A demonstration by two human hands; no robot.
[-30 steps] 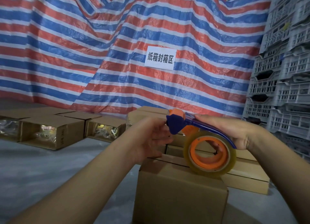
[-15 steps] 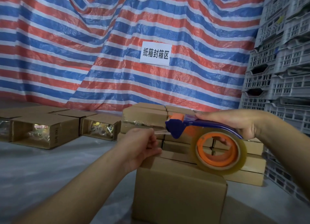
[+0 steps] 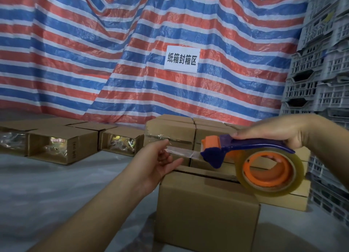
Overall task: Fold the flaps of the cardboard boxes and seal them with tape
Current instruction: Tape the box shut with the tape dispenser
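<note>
A closed cardboard box (image 3: 205, 210) stands in front of me, its top flaps folded down. Above its far right corner my right hand (image 3: 279, 130) grips the blue handle of a tape dispenser (image 3: 239, 149) carrying a clear roll on an orange core (image 3: 272, 174). A strip of clear tape (image 3: 183, 151) runs left from the dispenser's head. My left hand (image 3: 160, 161) pinches the free end of that strip, above the box's left edge.
Sealed boxes (image 3: 170, 130) are stacked behind the near box. Several open boxes (image 3: 62, 144) lying on their sides line the floor at left. Grey plastic crates (image 3: 321, 66) tower at right. A striped tarp with a white sign (image 3: 181, 60) hangs behind.
My left hand has drawn the tape end leftward away from the dispenser, so a longer strip shows. The dispenser has stayed above the box.
</note>
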